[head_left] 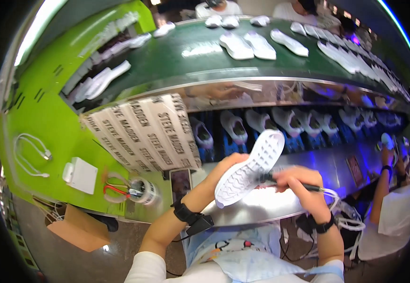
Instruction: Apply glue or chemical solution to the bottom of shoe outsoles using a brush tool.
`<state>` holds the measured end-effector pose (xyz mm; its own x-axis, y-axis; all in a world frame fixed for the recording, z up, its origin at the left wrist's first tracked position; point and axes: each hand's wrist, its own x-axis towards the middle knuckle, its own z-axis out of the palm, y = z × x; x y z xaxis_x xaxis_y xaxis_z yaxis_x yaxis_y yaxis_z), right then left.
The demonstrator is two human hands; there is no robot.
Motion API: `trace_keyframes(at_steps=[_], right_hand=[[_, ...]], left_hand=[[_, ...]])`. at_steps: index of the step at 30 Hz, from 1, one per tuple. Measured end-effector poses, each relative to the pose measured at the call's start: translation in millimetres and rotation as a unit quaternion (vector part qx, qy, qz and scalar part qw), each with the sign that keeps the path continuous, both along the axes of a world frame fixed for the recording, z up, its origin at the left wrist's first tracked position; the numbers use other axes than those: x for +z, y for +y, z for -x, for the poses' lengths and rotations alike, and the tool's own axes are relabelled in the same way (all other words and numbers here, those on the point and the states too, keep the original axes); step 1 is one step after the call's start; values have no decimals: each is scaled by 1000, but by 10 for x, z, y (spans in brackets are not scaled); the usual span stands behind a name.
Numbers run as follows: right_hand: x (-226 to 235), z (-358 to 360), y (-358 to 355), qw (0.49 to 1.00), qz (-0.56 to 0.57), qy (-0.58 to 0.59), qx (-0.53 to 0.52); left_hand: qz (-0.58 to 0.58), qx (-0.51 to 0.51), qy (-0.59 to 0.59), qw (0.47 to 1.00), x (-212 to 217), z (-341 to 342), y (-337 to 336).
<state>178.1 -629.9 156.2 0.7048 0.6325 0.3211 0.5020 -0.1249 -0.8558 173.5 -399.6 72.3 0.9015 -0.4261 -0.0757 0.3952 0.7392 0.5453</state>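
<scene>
**White sole worked on at a shoe line bench**

While a green conveyor belt [176, 59] curves across the top of the view carrying white shoes [247, 45], a shiny metal ledge [261, 207] runs below it, lit blue-violet toward the right. Under the belt, a lower row holds more white shoes [235, 126] standing side by side, openings toward the camera. To the left lies a bright green worktop [49, 127] with a white cable [30, 153], a small white box [80, 174], red-handled scissors [115, 189] and a roll of tape [146, 191]. A stack of printed white sheets [143, 132] leans at the worktop's edge. Along the worktop's upper left, a slotted rack [99, 78] holds white soles on edge.

The left hand [224, 167] grips a white shoe [252, 167] from behind, fingers wrapped around its upper, holding it over the metal ledge with the patterned sole turned up toward the camera. The right hand [294, 181] is closed around a thin dark pen-like tool [292, 181], its tip touching the sole's edge near the middle; a white cord trails from the tool's rear. Both wrists wear dark bands. Another person's arm [384, 174] shows at the far right.
</scene>
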Motion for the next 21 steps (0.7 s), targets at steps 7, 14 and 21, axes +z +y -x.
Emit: trace_keyframes(at_steps=[7,14,21], right_hand=[[-72,67,-96,953,-295,51,-32],[-258,233,35,931,-322,142,-97],[-434,167,-333,932,-285,159,-159]], left_hand=[[240,197,-200,929,1009,-529,1282],[-810,350,-125,454,1931,-1885,827],[-494,411,-147,752,1847,-1856,1007]])
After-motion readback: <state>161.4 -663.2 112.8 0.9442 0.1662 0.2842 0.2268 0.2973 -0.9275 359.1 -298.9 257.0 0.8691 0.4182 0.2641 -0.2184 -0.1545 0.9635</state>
